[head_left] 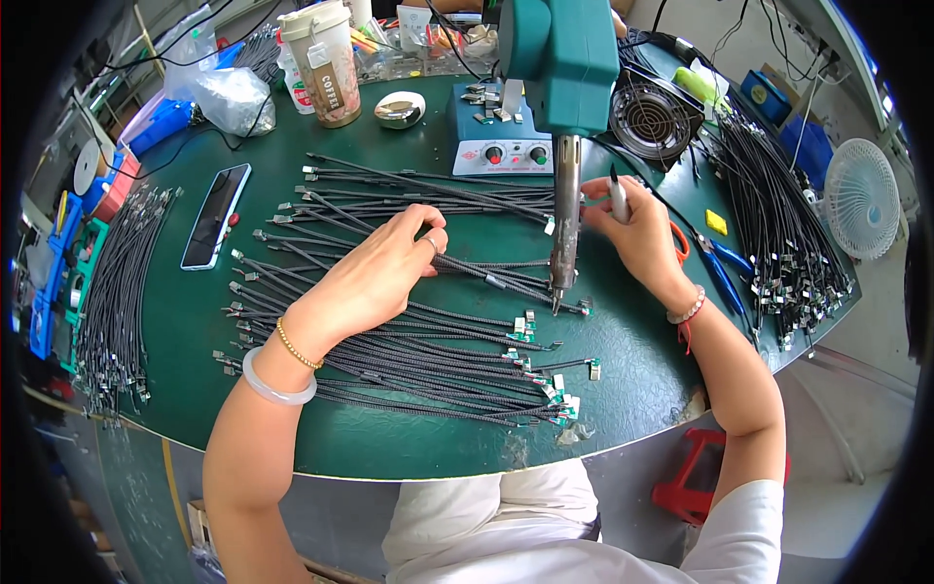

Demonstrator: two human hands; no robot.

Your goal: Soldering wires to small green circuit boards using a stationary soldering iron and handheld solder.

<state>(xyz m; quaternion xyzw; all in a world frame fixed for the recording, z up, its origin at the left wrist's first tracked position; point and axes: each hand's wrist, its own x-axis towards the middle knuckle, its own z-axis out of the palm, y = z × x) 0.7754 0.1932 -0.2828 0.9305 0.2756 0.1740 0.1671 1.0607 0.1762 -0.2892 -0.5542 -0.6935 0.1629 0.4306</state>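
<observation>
My left hand (389, 255) is over the middle of the table, its fingers closed round a black braided cable (491, 279). That cable runs right, its small green-and-metal connector end lying close to the pointed tip of an upright soldering iron (564, 224). Right of the iron, my right hand (637, 226) is closed on a pale pen-like tool (619, 200) with a dark pointed tip turned up. Many similar cables (418, 375) lie side by side in front of my left hand, with green connector ends to the right. Another bundle of cables (418, 190) lies beyond it.
A teal control box (496, 136) with two knobs stands behind the iron. Pliers (725, 277), a fan grille (652, 117) and a large cable pile (778, 224) are at right. At left are a phone (216, 216) and more cables (122, 292); a coffee cup (326, 68) stands behind.
</observation>
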